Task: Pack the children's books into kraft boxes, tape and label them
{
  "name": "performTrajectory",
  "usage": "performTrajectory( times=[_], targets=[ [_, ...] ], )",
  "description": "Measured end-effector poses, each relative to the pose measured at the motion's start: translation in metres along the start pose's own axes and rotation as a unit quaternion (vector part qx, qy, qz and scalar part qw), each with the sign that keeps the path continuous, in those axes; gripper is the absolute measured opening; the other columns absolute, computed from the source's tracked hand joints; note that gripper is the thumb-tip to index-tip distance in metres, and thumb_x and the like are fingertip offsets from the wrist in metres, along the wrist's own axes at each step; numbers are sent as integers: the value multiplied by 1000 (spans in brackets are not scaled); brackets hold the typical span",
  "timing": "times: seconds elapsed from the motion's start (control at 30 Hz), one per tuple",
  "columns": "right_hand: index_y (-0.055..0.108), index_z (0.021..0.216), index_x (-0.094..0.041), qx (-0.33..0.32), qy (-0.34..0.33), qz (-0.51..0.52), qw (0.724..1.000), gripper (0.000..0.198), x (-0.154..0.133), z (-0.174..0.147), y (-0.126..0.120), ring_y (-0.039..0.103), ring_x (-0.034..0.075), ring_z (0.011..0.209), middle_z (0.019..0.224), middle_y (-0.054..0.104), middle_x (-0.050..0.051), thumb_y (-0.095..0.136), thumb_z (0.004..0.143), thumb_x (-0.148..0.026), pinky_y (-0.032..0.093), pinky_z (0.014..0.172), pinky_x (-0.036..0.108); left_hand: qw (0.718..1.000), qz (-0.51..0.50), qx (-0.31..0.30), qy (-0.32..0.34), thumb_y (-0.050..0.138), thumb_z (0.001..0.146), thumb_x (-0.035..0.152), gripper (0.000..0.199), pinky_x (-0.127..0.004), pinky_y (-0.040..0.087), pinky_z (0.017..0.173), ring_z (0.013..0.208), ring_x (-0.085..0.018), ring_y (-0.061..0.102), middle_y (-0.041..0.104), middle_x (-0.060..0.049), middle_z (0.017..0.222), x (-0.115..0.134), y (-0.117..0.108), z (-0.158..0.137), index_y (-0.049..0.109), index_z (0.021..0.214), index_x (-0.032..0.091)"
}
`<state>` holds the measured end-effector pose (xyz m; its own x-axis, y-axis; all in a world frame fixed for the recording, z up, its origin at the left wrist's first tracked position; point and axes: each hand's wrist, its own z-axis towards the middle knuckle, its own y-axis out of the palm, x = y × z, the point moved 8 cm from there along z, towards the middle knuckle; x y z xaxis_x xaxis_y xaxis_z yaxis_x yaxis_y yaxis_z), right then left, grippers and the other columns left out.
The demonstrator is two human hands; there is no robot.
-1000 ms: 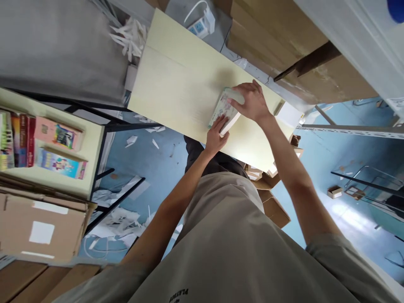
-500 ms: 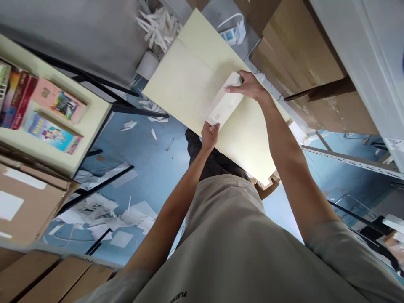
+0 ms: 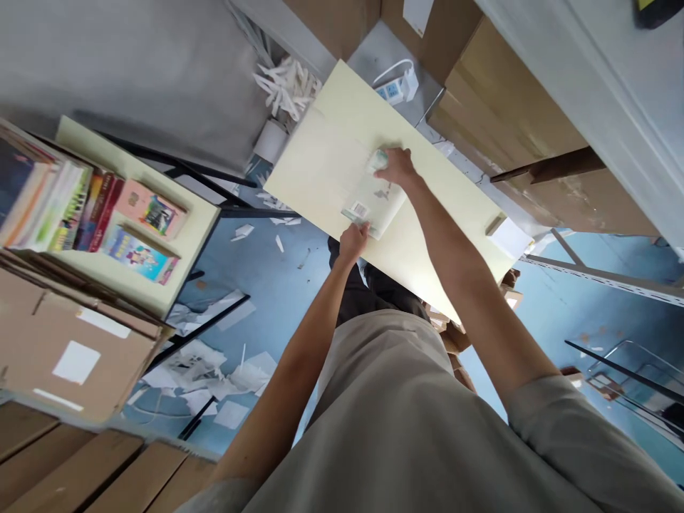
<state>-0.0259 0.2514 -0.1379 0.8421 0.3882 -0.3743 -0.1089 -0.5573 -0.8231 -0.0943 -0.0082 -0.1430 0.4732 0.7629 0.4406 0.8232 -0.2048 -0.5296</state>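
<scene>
Holding a thin white booklet (image 3: 370, 196) between both hands, you have it lying flat on the pale yellow tabletop (image 3: 331, 142), near the middle of the board. Your left hand (image 3: 353, 242) pinches its near corner, the one beside the small barcode label, with the fingers closed on the edge right at the table's near rim. Your right hand (image 3: 396, 167) rests on the far end of the booklet, fingers curled over that corner and pressing it down; a bit of green print shows just beside the fingertips. So the booklet spans the gap between your two hands, left at the near end, right at the far end, and both arms reach out over your beige shirt (image 3: 395, 420).

Further along the tabletop, well apart from the booklet, a small white box (image 3: 507, 235) sits near the table's right end. Beyond the far edge lies a white power strip (image 3: 395, 89) with its cable, and a heap of white paper strips (image 3: 286, 85) lies by the table's left corner. To your left, a second pale table (image 3: 176, 263) carries a row of colourful books (image 3: 85, 206). Cardboard boxes (image 3: 69, 349) stand below it, and paper scraps (image 3: 208, 370) litter the blue floor.
</scene>
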Motion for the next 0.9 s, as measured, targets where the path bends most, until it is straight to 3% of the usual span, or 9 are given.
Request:
performTrajectory(
  times=[0.1,0.23,0.33,0.43,0.57,0.7,0.8,0.9],
  targets=[
    [62,160,2,-45,78,7,996,77,-5,-4,11,51,47,165,171,53,34,92,104,-43,36,141,68,993,108,-46,6,46,124,51,54,-45,60,112,119,-38,84,88,-19,103,7,-12,-5,81,99,19],
    [56,168,0,-4,121,46,992,75,-18,-25,-1,51,45,167,175,45,34,87,106,-27,42,141,60,981,170,-88,19,52,120,49,55,-46,62,110,110,-38,85,87,-19,94,21,-38,-3,82,85,19],
    [55,171,-5,48,120,68,989,77,-33,-54,-8,48,46,168,176,47,32,87,104,-24,44,142,64,976,211,-8,44,55,119,49,47,-51,63,112,122,-42,83,88,-25,118,37,-78,13,86,115,13],
    [55,172,-11,81,122,85,986,73,-50,-92,-4,47,45,168,178,46,30,84,106,-25,48,141,65,959,247,60,123,61,116,40,51,-54,61,120,141,-46,75,75,-31,155,61,-106,34,73,152,7],
    [60,169,-12,32,158,119,980,64,-71,-132,21,51,43,166,176,51,30,75,107,-12,57,135,60,938,277,12,206,63,112,26,58,-53,60,125,147,-45,73,69,-30,162,81,-99,52,60,167,8],
    [64,164,-12,21,187,148,971,60,-82,-155,33,50,41,168,178,51,30,69,105,-3,61,132,57,925,296,-24,237,69,104,17,67,-54,63,124,147,-45,73,67,-32,163,86,-89,48,54,168,7],
    [66,163,-12,72,190,166,965,58,-78,-165,16,51,41,167,176,54,29,71,105,-8,60,133,60,918,275,-30,283,74,101,16,68,-56,58,132,158,-45,67,65,-33,166,103,-97,38,55,166,7],
    [67,161,-14,195,188,163,949,51,-62,-181,-31,55,41,162,171,58,28,66,111,-17,61,132,62,889,228,-34,397,69,106,16,58,-55,54,138,162,-40,64,67,-27,167,152,-118,22,60,163,12]
  ],
)
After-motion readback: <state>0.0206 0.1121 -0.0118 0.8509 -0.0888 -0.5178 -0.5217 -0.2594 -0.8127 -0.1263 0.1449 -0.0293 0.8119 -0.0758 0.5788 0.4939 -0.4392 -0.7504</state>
